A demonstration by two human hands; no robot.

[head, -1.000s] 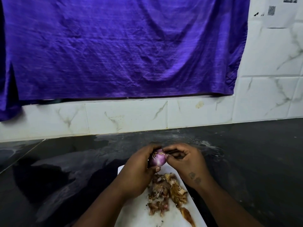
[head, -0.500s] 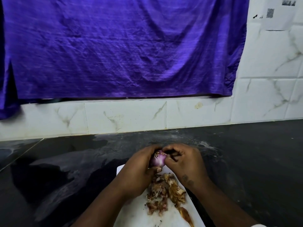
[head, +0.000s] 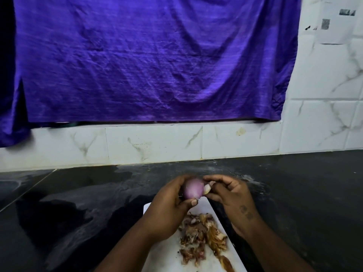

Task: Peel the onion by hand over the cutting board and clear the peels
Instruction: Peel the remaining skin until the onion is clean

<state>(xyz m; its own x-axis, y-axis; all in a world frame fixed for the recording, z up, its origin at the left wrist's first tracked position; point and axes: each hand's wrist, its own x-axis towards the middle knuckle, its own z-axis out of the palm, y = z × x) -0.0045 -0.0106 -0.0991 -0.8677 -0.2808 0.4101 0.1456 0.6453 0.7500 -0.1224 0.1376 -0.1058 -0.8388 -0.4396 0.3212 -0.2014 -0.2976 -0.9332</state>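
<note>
A small purple onion point(head: 192, 191) is held above the far end of the white cutting board point(head: 167, 254). My left hand point(head: 169, 211) is wrapped around the onion, thumb under it. My right hand point(head: 231, 197) pinches a pale flap of peel point(head: 207, 189) that stands off the onion's right side. A heap of brown and purple peels point(head: 200, 236) lies on the board below both hands.
The board sits on a dark stone counter point(head: 78, 213) that runs left and right. Behind it is a white marble-tiled wall point(head: 153, 144) with a purple cloth point(head: 149, 59) hanging over it. Paper sheets point(head: 337, 22) are stuck at the top right.
The onion has been turned so its smooth purple side shows. A pale flap of peel now stands away from its right side in my right fingers.
</note>
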